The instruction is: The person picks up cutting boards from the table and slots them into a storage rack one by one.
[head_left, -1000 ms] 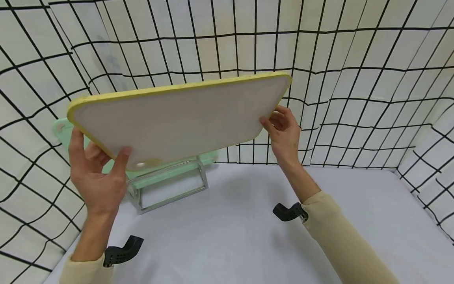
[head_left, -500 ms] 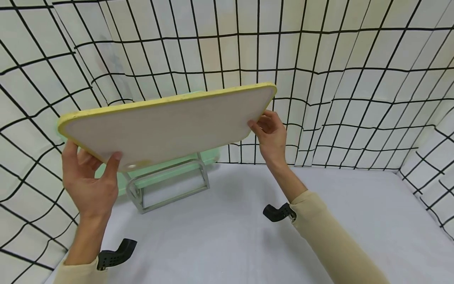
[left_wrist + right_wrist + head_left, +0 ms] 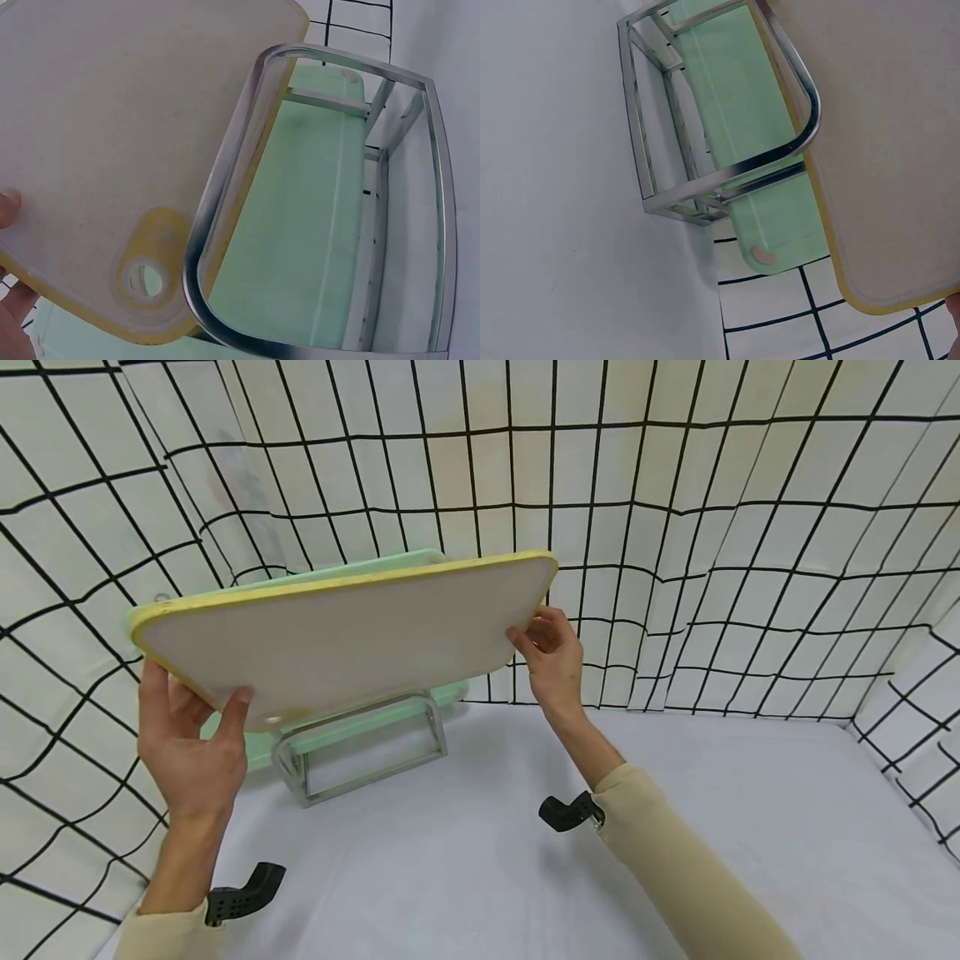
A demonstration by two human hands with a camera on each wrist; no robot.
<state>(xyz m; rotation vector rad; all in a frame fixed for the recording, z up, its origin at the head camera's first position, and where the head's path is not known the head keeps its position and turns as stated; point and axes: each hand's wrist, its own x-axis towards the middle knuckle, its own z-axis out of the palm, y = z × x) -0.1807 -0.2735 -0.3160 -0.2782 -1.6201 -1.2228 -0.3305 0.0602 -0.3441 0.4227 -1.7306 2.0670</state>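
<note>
A pale cutting board with a yellow rim is held up on its long side, tilted, by both hands. My left hand grips its left end, thumb on the near face and fingers behind. At the other end my right hand pinches the edge between thumb and fingers. Below stands a metal rack bearing a green cutting board, mostly hidden behind the pale one. In the left wrist view the rack's front loop crosses in front of the pale board's lower edge, near its oval hole.
The rack stands on a white table, at its back left. Black wire grid panels rise behind the table and along both sides. A black camera mount is worn on each wrist.
Both hands have carried the pale board down and to the left, until its lower edge is at the rack. More of the green board's top edge now shows behind it.
</note>
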